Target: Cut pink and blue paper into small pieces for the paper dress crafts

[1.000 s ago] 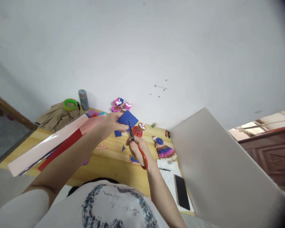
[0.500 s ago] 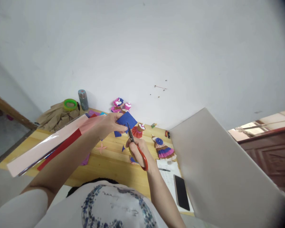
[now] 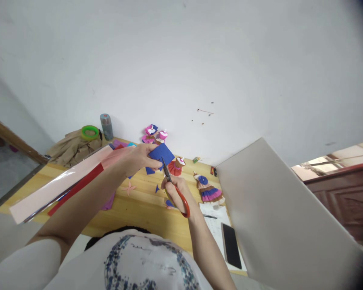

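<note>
Pinched in my left hand (image 3: 143,157) is a piece of blue paper (image 3: 162,152), held above the table. My right hand (image 3: 176,192) is closed round orange-handled scissors (image 3: 186,205), whose blades reach the lower edge of the blue paper; whether they are fully closed is too small to tell. On the wood below lie a small dark blue scrap (image 3: 157,188) and a peach star-shaped cutout (image 3: 128,188). A small figure with a red ruffled skirt (image 3: 175,169) stands just behind the scissors.
Pink and red sheets (image 3: 60,183) lie under my left forearm. At the back left are a flask (image 3: 107,128), a green tape roll (image 3: 90,132) and brown cloth (image 3: 72,151). To the right are a ruffled paper dress (image 3: 210,191), a phone (image 3: 231,245) and a grey partition (image 3: 275,209).
Both hands stay almost in place. The scissors' blade tips have shifted very slightly down at the blue paper's lower edge.
</note>
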### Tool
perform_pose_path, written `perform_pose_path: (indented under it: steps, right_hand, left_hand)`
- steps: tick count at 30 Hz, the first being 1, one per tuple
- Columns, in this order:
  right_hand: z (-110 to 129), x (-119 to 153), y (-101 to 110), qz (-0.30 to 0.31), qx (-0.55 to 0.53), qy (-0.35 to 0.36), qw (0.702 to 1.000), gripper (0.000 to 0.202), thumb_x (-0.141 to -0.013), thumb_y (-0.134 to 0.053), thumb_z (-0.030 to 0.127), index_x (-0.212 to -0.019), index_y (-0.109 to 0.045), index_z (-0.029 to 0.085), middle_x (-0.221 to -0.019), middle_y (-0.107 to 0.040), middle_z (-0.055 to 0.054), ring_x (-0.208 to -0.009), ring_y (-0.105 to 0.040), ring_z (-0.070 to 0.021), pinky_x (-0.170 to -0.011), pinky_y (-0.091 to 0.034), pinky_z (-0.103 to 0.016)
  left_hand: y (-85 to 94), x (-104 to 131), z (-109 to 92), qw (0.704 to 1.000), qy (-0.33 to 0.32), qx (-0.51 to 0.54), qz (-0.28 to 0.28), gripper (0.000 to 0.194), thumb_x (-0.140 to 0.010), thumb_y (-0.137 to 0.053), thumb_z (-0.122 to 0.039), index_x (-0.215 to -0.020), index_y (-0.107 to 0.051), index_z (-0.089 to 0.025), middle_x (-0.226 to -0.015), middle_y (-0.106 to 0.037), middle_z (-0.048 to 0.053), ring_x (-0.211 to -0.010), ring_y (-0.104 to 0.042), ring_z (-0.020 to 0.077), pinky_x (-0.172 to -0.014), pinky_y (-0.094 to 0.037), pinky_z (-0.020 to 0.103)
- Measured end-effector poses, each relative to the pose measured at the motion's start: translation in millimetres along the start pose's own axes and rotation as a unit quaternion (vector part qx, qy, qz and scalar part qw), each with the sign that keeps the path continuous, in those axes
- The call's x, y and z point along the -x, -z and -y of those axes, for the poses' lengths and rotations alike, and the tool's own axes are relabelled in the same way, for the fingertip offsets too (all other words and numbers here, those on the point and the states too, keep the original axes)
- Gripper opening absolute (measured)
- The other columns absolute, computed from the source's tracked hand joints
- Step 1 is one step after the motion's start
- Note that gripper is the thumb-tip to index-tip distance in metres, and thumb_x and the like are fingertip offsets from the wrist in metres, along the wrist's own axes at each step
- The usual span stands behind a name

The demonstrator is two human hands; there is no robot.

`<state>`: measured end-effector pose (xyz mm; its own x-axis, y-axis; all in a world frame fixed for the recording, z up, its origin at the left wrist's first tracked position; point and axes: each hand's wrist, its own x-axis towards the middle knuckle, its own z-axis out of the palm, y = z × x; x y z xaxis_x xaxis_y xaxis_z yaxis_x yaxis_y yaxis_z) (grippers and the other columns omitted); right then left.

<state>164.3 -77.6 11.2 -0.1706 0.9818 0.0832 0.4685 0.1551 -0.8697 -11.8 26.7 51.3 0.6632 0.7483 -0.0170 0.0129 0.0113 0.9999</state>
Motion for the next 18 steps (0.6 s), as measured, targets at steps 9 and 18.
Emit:
perform_pose_path:
  steps: [9, 18]
  right_hand:
    - [-5.6, 0.2, 3.0, 0.016, 0.021, -0.006, 1.0, 0.042, -0.086, -0.041, 0.055, -0.064, -0.05, 0.019, -0.056, -0.041, 0.002, -0.051, -0.038, -0.0123, -0.052, -0.028, -0.026]
    - [-7.6, -0.7, 7.7, 0.034, 0.055, -0.017, 0.998, 0.034, -0.083, -0.044, 0.045, -0.064, -0.052, 0.018, -0.058, -0.045, 0.002, -0.054, -0.044, -0.0127, -0.053, -0.031, -0.024]
  left_hand:
    - [3.8, 0.2, 1.1, 0.999, -0.001, -0.011, 0.035, 0.026, -0.067, -0.072, -0.02, -0.09, -0.071, -0.011, -0.077, -0.072, 0.007, -0.07, -0.066, 0.0181, -0.065, -0.051, 0.028]
    - [6.6, 4.5, -2.8, 0.999, 0.012, -0.002, 0.042, 0.031, -0.067, -0.075, -0.025, -0.094, -0.071, -0.01, -0.076, -0.072, 0.007, -0.068, -0.065, 0.0169, -0.066, -0.052, 0.028]
